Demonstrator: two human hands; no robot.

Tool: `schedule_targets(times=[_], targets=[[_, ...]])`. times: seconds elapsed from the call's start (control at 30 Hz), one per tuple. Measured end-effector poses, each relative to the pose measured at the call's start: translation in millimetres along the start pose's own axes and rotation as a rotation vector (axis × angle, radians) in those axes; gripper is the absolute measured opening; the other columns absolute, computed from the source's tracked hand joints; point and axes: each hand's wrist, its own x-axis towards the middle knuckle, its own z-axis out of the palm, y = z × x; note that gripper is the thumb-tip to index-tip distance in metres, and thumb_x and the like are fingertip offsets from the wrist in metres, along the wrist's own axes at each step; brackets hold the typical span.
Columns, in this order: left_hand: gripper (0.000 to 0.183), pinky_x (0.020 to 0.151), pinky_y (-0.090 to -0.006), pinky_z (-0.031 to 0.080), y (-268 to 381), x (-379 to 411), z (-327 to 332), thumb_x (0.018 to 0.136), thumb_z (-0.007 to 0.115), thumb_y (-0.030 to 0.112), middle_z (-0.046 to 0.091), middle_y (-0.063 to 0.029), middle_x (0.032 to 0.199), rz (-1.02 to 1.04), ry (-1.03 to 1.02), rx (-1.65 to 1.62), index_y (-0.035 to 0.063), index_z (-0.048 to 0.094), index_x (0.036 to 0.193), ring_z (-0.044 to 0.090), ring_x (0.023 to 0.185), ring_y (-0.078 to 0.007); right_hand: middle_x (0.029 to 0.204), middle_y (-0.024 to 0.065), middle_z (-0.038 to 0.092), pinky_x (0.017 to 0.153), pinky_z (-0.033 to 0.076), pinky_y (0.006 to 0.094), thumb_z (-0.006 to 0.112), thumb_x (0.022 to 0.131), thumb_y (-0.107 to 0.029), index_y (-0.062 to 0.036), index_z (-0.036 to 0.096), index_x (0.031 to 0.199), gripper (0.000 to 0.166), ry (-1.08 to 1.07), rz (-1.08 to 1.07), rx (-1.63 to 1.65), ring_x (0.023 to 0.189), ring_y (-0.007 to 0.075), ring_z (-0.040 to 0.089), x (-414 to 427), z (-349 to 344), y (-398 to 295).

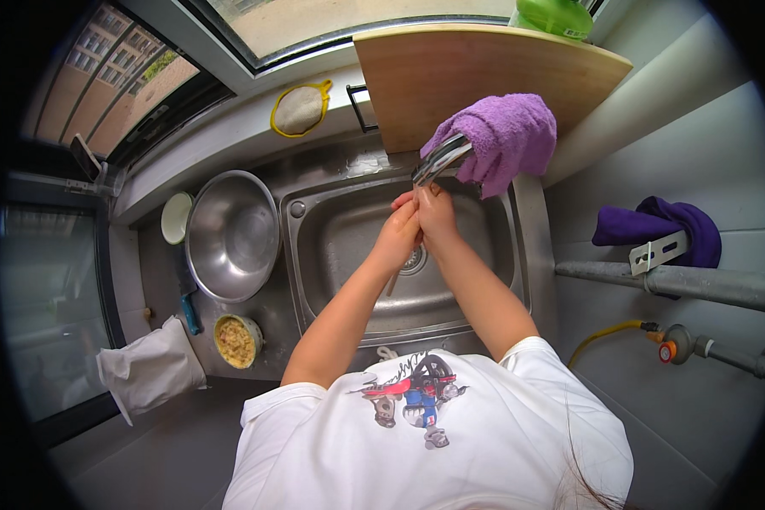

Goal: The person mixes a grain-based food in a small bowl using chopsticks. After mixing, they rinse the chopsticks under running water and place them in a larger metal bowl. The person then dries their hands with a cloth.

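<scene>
My left hand (398, 224) and my right hand (436, 215) are pressed together just below the spout of a chrome faucet (443, 159). Their skin looks wet. The fingers overlap, so whether anything lies between the palms is hidden. A thin streak, perhaps running water, shows below my left hand; I cannot tell for certain. Both hands are above a stainless steel sink (344, 255), whose drain strainer (414, 261) is partly covered by them. A purple towel (507, 140) is draped over the faucet.
Left of the sink are a large steel bowl (233, 236), a pale bowl (176, 218), a blue-handled knife (190, 313) and a bowl of yellowish food (236, 341). A wooden board (484, 73) leans behind the faucet. A metal pipe (707, 285) juts in at right.
</scene>
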Motion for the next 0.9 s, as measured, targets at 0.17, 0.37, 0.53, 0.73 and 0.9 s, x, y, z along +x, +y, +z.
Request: schedule_targets(times=[0.17, 0.37, 0.53, 0.73, 0.9], targets=[[0.019, 0.053, -0.0175, 0.038, -18, 8, -1, 0.096, 0.043, 0.018, 0.053, 0.0029, 0.082, 0.226, 0.196, 0.15, 0.0097, 0.052, 0.11, 0.047, 0.064, -0.0032, 0.081, 0.0133, 0.062, 0.068, 0.05, 0.033, 0.043, 0.095, -0.025, -0.0005, 0.056, 0.085, 0.03, -0.031, -0.042, 0.124, 0.073, 0.0193, 0.061, 8, 0, 4], [0.021, 0.051, -0.0188, 0.037, -14, 16, -21, 0.098, 0.041, 0.026, 0.049, 0.0028, 0.075, 0.059, 0.112, 0.04, 0.0077, 0.052, 0.093, 0.046, 0.061, -0.0047, 0.088, 0.0143, 0.063, 0.072, 0.05, 0.031, 0.041, 0.097, -0.027, -0.0011, 0.054, 0.09, 0.029, -0.262, -0.062, 0.11, 0.077, 0.0182, 0.06, 1, 0, 14], [0.026, 0.049, -0.0194, 0.032, 6, 3, -21, 0.098, 0.04, 0.028, 0.043, 0.0032, 0.067, -0.21, -0.091, -0.172, 0.0096, 0.049, 0.082, 0.037, 0.053, -0.0072, 0.069, 0.0118, 0.061, 0.063, 0.049, 0.0281, 0.039, 0.098, -0.032, -0.0033, 0.05, 0.087, 0.032, -0.127, -0.113, 0.005, 0.064, 0.0168, 0.06, -1, 3, 4], [0.018, 0.046, -0.0217, 0.034, 10, -7, -2, 0.094, 0.05, 0.02, 0.048, 0.0002, 0.065, -0.136, 0.037, -0.235, 0.0072, 0.051, 0.082, 0.042, 0.05, -0.0086, 0.065, 0.0126, 0.06, 0.062, 0.051, 0.0306, 0.038, 0.098, -0.034, -0.0046, 0.048, 0.088, 0.032, -0.042, -0.108, 0.006, 0.063, 0.0201, 0.062, 3, 2, -9], [0.026, 0.046, -0.0213, 0.035, 4, 2, -16, 0.096, 0.046, 0.025, 0.05, 0.0005, 0.063, -0.116, 0.058, 0.028, 0.0074, 0.054, 0.079, 0.043, 0.052, -0.0066, 0.072, 0.0132, 0.061, 0.072, 0.052, 0.0347, 0.036, 0.098, -0.026, -0.0024, 0.047, 0.081, 0.031, -0.199, -0.204, -0.024, 0.078, 0.0229, 0.064, 1, 1, -6]])
